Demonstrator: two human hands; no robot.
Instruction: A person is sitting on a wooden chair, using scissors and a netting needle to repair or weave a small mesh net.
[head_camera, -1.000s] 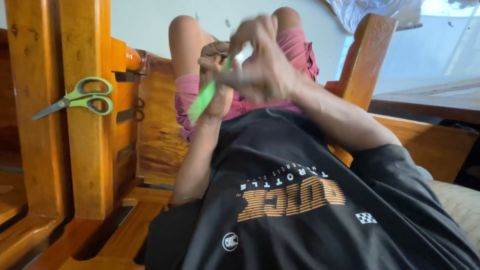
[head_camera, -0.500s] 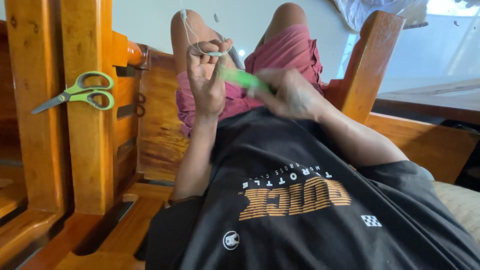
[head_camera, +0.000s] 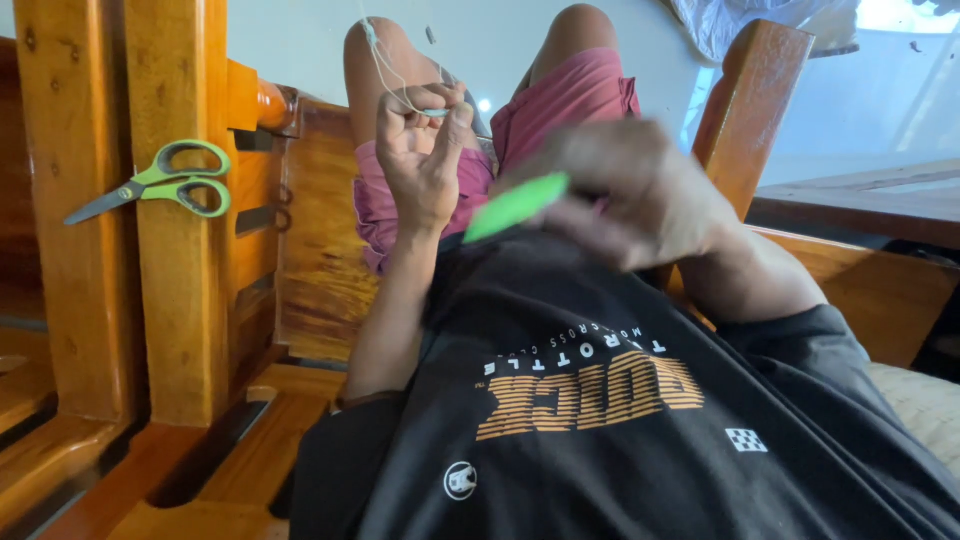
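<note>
Two bare hands are raised over the lap of a person sitting back in a wooden armchair (head_camera: 170, 300), seen down the length of the body. Nearest comes the black T-shirt (head_camera: 620, 440) with orange and white print across the chest, filling the lower right. Just beyond it the right hand (head_camera: 630, 195) hangs blurred above the stomach; its fingers are closed around the rear end of a bright green stick-like tool (head_camera: 515, 207), whose free end points left and slightly down toward the other wrist — what kind of tool it is cannot be told through the blur. A little farther on, the left hand (head_camera: 425, 160) is held upright on a bent forearm, palm toward the body, fingers (head_camera: 455, 118) curled tight and pinching a thin white cord (head_camera: 385, 70) at the fingertips. The cord runs up from the pinch and loops over the left knee (head_camera: 375, 50). Beyond the hands lie pink shorts (head_camera: 565, 100) and both bare knees, drawn up against a pale floor. Off to the left, well apart from both hands, a pair of green-handled scissors (head_camera: 160, 187) rests on the flat wooden armrest — blades closed, tips pointing left. The opposite armrest post (head_camera: 755, 95) rises at the right, behind the right hand.
</note>
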